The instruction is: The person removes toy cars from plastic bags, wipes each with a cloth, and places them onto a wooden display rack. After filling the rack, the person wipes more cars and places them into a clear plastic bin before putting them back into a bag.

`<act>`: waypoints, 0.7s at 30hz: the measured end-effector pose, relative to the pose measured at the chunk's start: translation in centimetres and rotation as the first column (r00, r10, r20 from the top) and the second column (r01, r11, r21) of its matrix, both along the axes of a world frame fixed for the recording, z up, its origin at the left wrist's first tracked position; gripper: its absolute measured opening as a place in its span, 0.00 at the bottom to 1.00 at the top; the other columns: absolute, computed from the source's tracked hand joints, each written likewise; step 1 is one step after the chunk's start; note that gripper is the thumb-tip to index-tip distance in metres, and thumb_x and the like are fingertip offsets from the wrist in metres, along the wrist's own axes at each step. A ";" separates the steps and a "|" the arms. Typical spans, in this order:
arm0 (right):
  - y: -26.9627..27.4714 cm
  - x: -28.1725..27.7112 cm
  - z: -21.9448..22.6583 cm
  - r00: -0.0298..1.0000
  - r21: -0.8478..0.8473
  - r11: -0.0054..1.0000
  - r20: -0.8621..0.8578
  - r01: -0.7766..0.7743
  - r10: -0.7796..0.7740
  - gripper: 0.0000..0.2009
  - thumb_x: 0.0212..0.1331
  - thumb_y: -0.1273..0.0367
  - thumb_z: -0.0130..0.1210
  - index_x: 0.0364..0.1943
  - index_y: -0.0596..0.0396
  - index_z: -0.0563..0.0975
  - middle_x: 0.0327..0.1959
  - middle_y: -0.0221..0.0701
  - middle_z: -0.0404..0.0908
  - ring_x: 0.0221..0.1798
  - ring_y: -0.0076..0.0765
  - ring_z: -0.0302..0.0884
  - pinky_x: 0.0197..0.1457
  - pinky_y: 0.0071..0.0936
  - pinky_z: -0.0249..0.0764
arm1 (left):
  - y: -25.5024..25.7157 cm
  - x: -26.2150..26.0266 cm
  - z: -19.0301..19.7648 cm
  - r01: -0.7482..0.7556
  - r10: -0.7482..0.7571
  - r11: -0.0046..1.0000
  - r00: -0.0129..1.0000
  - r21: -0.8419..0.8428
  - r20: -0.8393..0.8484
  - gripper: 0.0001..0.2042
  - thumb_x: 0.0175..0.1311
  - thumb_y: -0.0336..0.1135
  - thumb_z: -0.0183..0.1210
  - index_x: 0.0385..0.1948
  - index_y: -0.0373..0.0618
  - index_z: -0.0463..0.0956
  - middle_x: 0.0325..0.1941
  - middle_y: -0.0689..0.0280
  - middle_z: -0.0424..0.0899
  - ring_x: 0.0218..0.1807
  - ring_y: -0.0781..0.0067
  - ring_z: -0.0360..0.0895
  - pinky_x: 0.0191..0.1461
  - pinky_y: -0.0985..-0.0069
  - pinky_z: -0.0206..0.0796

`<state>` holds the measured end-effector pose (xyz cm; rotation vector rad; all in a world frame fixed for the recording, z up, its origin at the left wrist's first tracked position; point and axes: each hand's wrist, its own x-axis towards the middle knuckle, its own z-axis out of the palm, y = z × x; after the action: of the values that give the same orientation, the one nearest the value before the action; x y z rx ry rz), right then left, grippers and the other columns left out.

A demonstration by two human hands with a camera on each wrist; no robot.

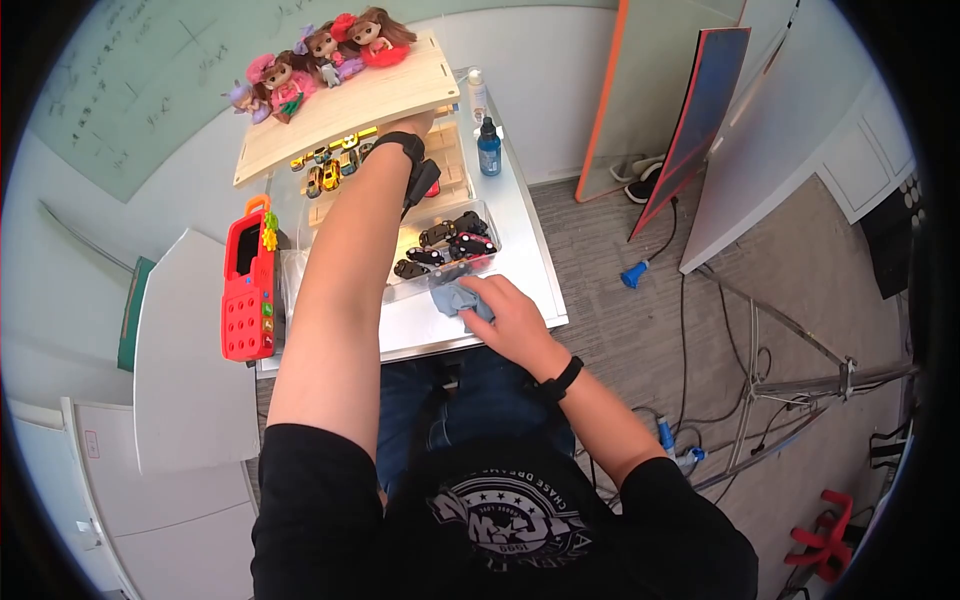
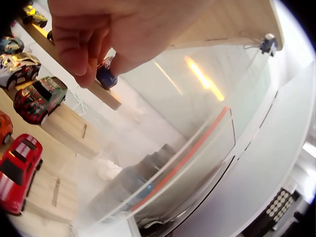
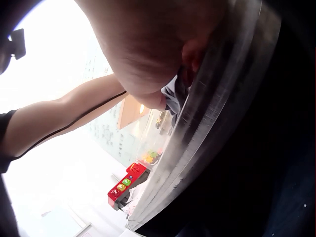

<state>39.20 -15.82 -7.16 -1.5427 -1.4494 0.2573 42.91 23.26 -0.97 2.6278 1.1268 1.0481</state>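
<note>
My left hand (image 1: 418, 124) reaches in under the top board of a wooden rack (image 1: 350, 115). In the left wrist view its curled fingers pinch a small dark-blue toy car (image 2: 106, 78) at the end of an upper shelf. A dark green patterned toy car (image 2: 42, 98) and a red toy car with white stripes (image 2: 19, 170) stand on lower steps. On the white table's front part, my right hand (image 1: 515, 322) grips a crumpled grey-blue cloth (image 1: 453, 300). Just beyond it is a clear plastic bin (image 1: 492, 222) with several dark toy cars (image 1: 437, 236).
Several dolls (image 1: 285, 85) sit on the top board. A blue bottle (image 1: 489, 150) and a white bottle (image 1: 476, 92) stand along the table's right side. A red toy (image 1: 245, 310) stands at the left edge. Cables and a metal stand (image 1: 800, 385) occupy the floor at right.
</note>
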 end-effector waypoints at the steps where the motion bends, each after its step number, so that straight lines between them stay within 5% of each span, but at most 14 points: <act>1: 0.0 0.0 -0.1 1.000 0.000 1.000 0.003 -0.001 0.001 0.20 0.60 0.66 0.67 0.57 0.50 0.80 0.45 0.37 0.81 0.46 0.48 0.82 0.48 0.39 0.79 | 0.1 0.0 -0.2 0.004 -0.004 1.000 1.000 0.003 0.004 0.22 0.75 0.51 0.53 0.61 0.48 0.79 0.66 0.57 0.81 0.69 0.52 0.75 0.71 0.57 0.66; 9: 0.4 -0.1 -0.3 0.993 0.023 0.999 0.114 0.041 -0.043 0.20 0.56 0.70 0.67 0.54 0.54 0.82 0.49 0.39 0.77 0.55 0.49 0.74 0.59 0.39 0.75 | -0.4 0.0 -0.3 0.018 -0.021 0.993 0.999 0.120 0.025 0.19 0.73 0.50 0.55 0.56 0.48 0.81 0.59 0.54 0.84 0.63 0.50 0.79 0.66 0.58 0.69; 21: 0.5 0.0 0.0 0.997 0.073 0.995 0.022 0.070 -0.072 0.19 0.57 0.68 0.67 0.53 0.57 0.82 0.50 0.41 0.79 0.56 0.52 0.75 0.62 0.42 0.73 | -3.7 -1.6 2.8 0.179 -0.179 0.984 0.984 0.013 0.025 0.19 0.73 0.49 0.55 0.54 0.47 0.82 0.57 0.54 0.85 0.60 0.51 0.80 0.64 0.58 0.71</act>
<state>39.16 -15.30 -7.16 -1.5396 -1.4054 0.1421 41.33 19.52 1.81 2.6552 0.8627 1.0512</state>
